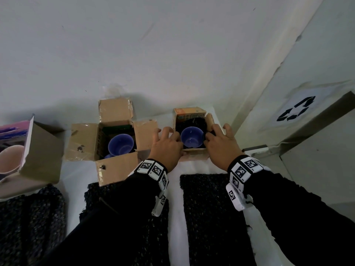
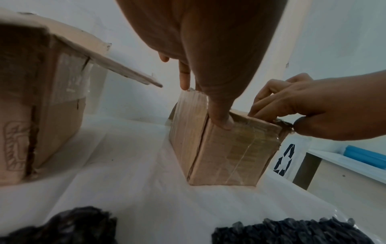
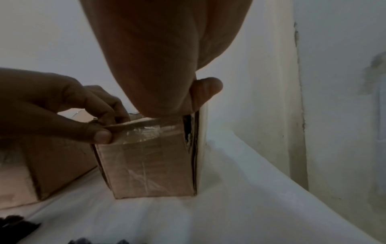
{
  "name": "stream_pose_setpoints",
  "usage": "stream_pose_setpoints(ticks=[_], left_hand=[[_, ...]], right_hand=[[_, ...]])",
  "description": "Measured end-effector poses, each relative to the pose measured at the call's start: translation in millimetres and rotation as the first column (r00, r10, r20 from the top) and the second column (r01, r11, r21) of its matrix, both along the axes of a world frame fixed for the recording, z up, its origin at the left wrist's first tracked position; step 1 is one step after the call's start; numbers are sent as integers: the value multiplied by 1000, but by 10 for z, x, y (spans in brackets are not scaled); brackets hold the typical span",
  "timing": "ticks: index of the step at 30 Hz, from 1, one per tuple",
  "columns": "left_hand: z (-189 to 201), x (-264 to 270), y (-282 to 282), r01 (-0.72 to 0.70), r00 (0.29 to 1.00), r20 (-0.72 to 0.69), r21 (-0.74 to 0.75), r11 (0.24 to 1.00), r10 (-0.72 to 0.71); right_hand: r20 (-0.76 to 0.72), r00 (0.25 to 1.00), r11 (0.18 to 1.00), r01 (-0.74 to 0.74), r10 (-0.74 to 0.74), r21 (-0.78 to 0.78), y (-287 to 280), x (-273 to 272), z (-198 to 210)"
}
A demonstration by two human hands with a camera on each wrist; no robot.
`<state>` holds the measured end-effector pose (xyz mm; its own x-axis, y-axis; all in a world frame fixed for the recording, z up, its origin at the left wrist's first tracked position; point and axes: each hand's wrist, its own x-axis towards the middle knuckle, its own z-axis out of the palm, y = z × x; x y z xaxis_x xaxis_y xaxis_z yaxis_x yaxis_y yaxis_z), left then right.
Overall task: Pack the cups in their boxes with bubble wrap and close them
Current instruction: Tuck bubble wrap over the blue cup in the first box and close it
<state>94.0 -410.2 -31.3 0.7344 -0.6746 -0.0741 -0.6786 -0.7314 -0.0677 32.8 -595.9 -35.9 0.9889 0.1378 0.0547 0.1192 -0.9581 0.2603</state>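
A small cardboard box [image 1: 193, 150] stands open at the table's back right. Inside it a blue cup [image 1: 192, 140] sits upright, ringed by black bubble wrap [image 1: 192, 122]. My left hand [image 1: 169, 137] grips the box's left near corner, thumb on the taped front face [image 2: 225, 156] and fingers over the rim. My right hand [image 1: 219, 137] grips the right rim, fingers curled over the edge and thumb outside at the corner. In the right wrist view my left hand [image 3: 108, 130] pinches the near flap of the small box [image 3: 146, 165].
A larger open box [image 1: 84, 141] to the left holds a second blue cup [image 1: 121, 144]. At the far left stands another box [image 1: 38, 150] printed with a pink cup. Black bubble wrap sheets [image 1: 211, 212] lie along the white table's [image 1: 174, 217] front. A wall with a recycling sign [image 1: 296, 111] closes the right.
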Motion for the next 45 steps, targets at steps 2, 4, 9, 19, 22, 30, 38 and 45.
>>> stream_pose_setpoints(ticks=[2,4,9,19,22,30,38,45], left_hand=[[-16,-15,-1,-5,1000,2,-4,1000,5],[-31,-42,9,-12,1000,-10,-11,1000,12],[-21,-56,10,-18,999,-42,-1,1000,18],[-39,-89,6,-27,999,-41,-14,1000,27],[-48,-123,14,-32,999,-29,-1,999,32],[-49,-137,-20,-52,998,18,7,999,52],[-37,-181,-40,-58,996,75,35,998,55],[-95,-137,57,10,994,108,45,999,-14]], right_hand=[[-6,999,998,-44,45,37,-16,-12,-5],[-41,993,993,-104,106,58,-31,-24,-33],[38,989,970,-144,139,194,-62,-53,-35],[-73,997,997,-3,9,83,38,0,17],[-123,991,997,-34,43,76,-4,82,87],[-272,954,988,-101,128,114,-160,89,208],[-121,992,998,37,-42,-40,-31,-83,130],[-252,960,925,205,-125,320,186,-26,254]])
